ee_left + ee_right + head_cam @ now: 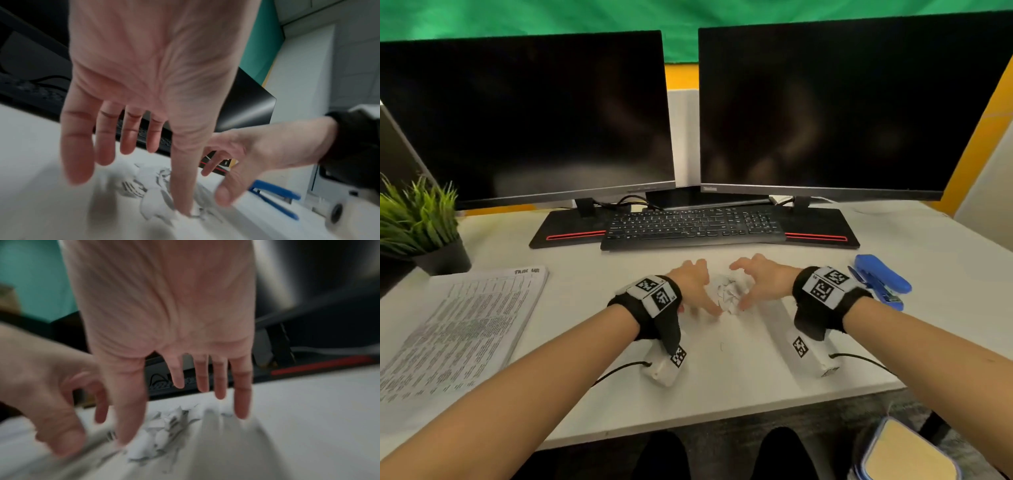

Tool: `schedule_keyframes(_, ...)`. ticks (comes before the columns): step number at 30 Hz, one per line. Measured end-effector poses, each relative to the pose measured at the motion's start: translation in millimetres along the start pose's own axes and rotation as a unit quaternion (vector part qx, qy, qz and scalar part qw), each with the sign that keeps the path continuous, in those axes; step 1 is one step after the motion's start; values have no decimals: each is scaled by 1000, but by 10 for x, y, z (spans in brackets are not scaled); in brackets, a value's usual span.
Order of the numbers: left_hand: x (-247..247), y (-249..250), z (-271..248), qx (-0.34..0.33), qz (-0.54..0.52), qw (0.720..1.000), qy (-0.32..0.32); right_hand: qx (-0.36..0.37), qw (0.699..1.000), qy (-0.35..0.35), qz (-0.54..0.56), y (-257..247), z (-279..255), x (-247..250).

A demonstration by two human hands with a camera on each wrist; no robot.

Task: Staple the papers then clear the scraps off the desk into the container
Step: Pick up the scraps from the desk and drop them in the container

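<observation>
A small heap of torn white paper scraps point(727, 293) lies on the white desk point(722, 377) just in front of the keyboard. My left hand point(697, 291) and right hand point(751, 284) flank the heap, fingers spread and relaxed, thumbs touching the desk beside it. Both wrist views show the scraps point(152, 191) point(164, 433) under outstretched fingers, blurred. The stapled papers point(462, 325) lie at the desk's left. A blue stapler point(881, 279) point(275, 198) rests to the right. A container point(904, 452) with a blue rim sits below the desk edge at bottom right.
A black keyboard point(693, 224) and two dark monitors point(527, 116) point(842, 106) stand behind the hands. A potted green plant point(424, 226) occupies the far left. Cables trail from the wrist devices toward the desk's front edge.
</observation>
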State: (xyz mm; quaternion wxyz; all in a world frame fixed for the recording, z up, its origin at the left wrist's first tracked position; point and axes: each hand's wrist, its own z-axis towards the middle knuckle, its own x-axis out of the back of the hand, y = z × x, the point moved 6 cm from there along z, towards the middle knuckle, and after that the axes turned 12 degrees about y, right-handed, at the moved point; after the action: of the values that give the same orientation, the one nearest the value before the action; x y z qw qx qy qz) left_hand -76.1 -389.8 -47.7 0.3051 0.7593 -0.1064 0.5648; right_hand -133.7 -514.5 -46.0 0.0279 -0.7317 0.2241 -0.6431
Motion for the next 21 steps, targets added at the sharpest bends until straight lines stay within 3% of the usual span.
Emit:
schedule_keyframes(2,-22,-2,30,-27,73,997,-16,13,996,-29,-88,-38,-8,-21)
schedule_keyframes(5,-80,134,72,-94,147,984,-38,14,992,-47,-115,-118,38,-123)
schedule_keyframes(9,-99,261,221,-130,117,984,-46,27,993,-9,-118,-189,74,-121)
schedule_keyframes(12,-82,282,276,-142,144,979,-16,34,995,24,-86,-185,108,-125)
schedule_keyframes(21,-50,262,360,-147,90,984,54,45,991,106,-63,-213,120,-122)
